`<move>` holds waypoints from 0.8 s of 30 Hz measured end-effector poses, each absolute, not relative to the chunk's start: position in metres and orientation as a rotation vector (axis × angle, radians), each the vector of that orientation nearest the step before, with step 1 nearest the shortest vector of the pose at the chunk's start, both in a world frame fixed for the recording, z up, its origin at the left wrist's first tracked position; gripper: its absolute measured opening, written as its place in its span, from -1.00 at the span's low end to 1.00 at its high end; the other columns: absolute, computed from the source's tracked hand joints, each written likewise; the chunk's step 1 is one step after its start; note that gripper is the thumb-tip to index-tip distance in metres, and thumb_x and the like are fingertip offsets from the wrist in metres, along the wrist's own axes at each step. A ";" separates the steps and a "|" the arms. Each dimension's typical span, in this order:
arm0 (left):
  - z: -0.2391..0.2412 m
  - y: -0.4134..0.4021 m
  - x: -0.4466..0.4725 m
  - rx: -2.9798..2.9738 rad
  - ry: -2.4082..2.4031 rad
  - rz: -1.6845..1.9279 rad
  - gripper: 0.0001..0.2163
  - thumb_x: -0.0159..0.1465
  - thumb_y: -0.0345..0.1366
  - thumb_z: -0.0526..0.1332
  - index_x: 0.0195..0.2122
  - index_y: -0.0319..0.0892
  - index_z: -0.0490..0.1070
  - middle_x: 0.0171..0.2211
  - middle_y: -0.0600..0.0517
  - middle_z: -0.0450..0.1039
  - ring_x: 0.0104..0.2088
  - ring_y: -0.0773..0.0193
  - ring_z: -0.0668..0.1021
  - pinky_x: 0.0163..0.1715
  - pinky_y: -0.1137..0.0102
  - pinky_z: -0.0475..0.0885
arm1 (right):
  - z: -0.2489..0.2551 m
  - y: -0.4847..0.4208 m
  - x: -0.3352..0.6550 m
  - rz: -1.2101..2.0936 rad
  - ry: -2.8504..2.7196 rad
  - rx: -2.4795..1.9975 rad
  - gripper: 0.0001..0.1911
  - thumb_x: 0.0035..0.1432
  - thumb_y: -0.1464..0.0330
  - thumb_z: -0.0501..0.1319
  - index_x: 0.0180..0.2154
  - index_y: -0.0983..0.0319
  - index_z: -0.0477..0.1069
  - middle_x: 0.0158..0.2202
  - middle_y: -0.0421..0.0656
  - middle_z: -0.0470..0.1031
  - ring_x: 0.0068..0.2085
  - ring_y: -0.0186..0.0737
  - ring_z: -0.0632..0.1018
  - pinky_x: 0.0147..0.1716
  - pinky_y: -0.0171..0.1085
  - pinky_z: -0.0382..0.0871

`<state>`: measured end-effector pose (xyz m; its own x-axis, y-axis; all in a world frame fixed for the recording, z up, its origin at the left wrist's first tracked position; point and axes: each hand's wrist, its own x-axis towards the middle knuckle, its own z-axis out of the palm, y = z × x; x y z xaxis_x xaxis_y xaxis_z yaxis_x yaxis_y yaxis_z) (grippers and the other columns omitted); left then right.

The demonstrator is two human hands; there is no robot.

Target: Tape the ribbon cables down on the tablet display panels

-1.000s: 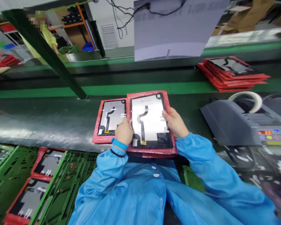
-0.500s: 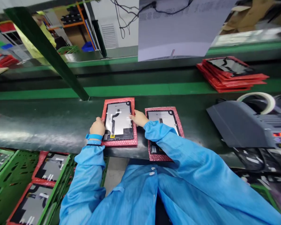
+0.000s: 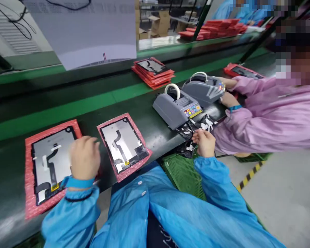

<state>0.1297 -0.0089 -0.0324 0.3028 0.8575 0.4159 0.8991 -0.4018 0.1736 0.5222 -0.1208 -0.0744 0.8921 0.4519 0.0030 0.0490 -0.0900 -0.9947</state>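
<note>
Two flat panels in red bubble wrap lie side by side on the dark green belt. My left hand [image 3: 84, 159] is blurred and rests over the right edge of the left panel [image 3: 48, 162]; its fingers are smeared. The right panel [image 3: 122, 144] lies untouched between my hands. My right hand [image 3: 204, 142] is curled, its fingers pinched at small black-and-white pieces [image 3: 189, 148] on the belt's edge, just in front of a grey tape dispenser [image 3: 176, 107].
A second tape dispenser [image 3: 205, 90] stands behind the first. A co-worker in a pink coat [image 3: 268, 117] leans in from the right, with a hand [image 3: 228, 100] by that dispenser. Stacked red-wrapped panels [image 3: 153, 70] sit on the far ledge. A green crate [image 3: 183, 172] is below the belt.
The view has swung to the right. Both hands left the left panel's sides; my right hand moved far right to the small pieces by the dispenser, my left stays over the left panel.
</note>
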 end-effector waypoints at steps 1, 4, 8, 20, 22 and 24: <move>-0.036 -0.005 0.150 -2.557 -1.585 -0.664 -0.69 0.30 -0.22 -0.08 -0.20 -0.16 0.43 -0.12 -0.11 0.46 -0.04 0.01 0.45 0.02 0.04 0.36 | -0.073 -0.117 0.530 0.373 -0.354 -1.630 -0.56 -0.19 -0.03 0.25 -0.50 0.21 0.32 -0.64 -0.25 0.32 -0.63 -0.37 0.33 -0.67 -0.34 0.16; -0.052 0.005 0.191 -2.702 -1.554 -0.533 -0.74 0.29 -0.31 -0.01 -0.19 -0.18 0.46 -0.11 -0.10 0.48 -0.05 0.05 0.43 0.03 0.12 0.36 | -0.067 -0.101 0.540 0.494 -0.339 -1.614 -0.68 -0.09 0.07 0.24 -0.51 0.19 0.32 -0.58 -0.18 0.37 -0.59 -0.33 0.35 -0.61 -0.28 0.20; -0.072 0.012 0.197 -2.726 -1.663 -0.480 -0.73 0.31 -0.37 0.01 -0.12 -0.19 0.48 -0.06 -0.06 0.48 -0.01 0.07 0.39 0.06 0.19 0.33 | -0.059 -0.097 0.533 0.309 -0.404 -1.668 -0.71 -0.14 0.11 0.28 -0.56 0.16 0.29 -0.63 -0.22 0.30 -0.61 -0.32 0.30 -0.58 -0.23 0.20; -0.100 0.012 0.176 -2.883 -1.585 -0.328 -0.67 0.33 -0.26 0.04 0.08 0.03 0.40 0.20 0.08 0.29 0.21 -0.04 0.20 0.24 -0.13 -0.07 | -0.068 0.017 0.374 0.820 -1.594 -1.712 -0.85 0.06 0.31 0.14 -0.48 0.22 0.39 -0.47 -0.17 0.45 -0.37 -0.24 0.46 -0.29 -0.23 0.33; -0.098 0.012 0.175 -2.901 -1.611 -0.296 -0.66 0.33 -0.24 0.04 0.10 0.04 0.38 0.21 0.08 0.27 0.22 -0.06 0.19 0.23 -0.15 -0.08 | -0.073 0.036 0.356 0.819 -1.753 -1.793 -0.85 0.10 0.36 0.12 -0.46 0.24 0.41 -0.42 -0.15 0.47 -0.33 -0.24 0.47 -0.27 -0.26 0.31; -0.097 0.012 0.176 -2.905 -1.643 -0.290 -0.66 0.32 -0.23 0.05 0.10 0.05 0.38 0.22 0.09 0.25 0.22 -0.07 0.19 0.23 -0.16 -0.09 | -0.076 0.044 0.346 0.812 -1.870 -1.886 -0.83 0.14 0.37 0.11 -0.41 0.25 0.45 -0.35 -0.12 0.50 -0.27 -0.22 0.48 -0.25 -0.27 0.30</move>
